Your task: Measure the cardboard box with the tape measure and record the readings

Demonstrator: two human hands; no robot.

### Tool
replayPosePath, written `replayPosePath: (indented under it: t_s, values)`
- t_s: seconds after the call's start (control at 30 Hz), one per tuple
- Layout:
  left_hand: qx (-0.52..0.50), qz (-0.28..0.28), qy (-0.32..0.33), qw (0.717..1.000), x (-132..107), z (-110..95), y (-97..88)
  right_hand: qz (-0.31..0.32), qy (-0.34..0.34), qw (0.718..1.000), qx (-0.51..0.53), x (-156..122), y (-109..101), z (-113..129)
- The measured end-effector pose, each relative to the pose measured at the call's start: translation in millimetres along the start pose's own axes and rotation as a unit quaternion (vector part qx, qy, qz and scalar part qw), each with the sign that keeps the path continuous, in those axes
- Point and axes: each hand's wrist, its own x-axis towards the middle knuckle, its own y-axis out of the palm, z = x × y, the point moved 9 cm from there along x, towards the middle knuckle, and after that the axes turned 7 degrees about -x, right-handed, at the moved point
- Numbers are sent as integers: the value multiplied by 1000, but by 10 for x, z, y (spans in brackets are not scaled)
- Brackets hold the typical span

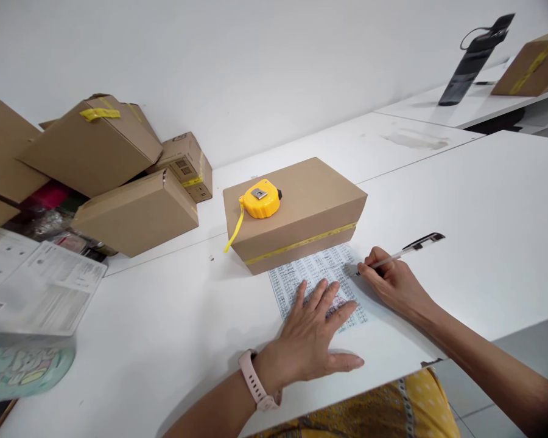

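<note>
My left hand (317,331) lies flat with its fingers spread over a sheet of paper (296,277) covered in rows of dense writing. A pen (408,248) with a clear barrel and black cap end is pinched in my right hand (395,283). Its tip points down at the right edge of the sheet, mostly hidden by my fingers. Just beyond the paper stands a brown cardboard box (310,188) with a strip of yellow tape along its side. On top of that box rests a yellow tape measure (261,199), its yellow wrist strap hanging over the edge.
Several cardboard boxes (94,143) are piled at the left by the wall. White mailing packages (36,283) and a mint-green patterned item (27,368) lie at the left edge. A dark water bottle (470,67) and another taped box (532,64) stand far right.
</note>
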Motion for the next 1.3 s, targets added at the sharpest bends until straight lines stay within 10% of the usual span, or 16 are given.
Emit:
replayPosePath:
  t_s: [1.3]
  values:
    - [-7, -3, 2, 1000, -9, -5, 0, 3, 18, 1000, 5, -7, -1, -19]
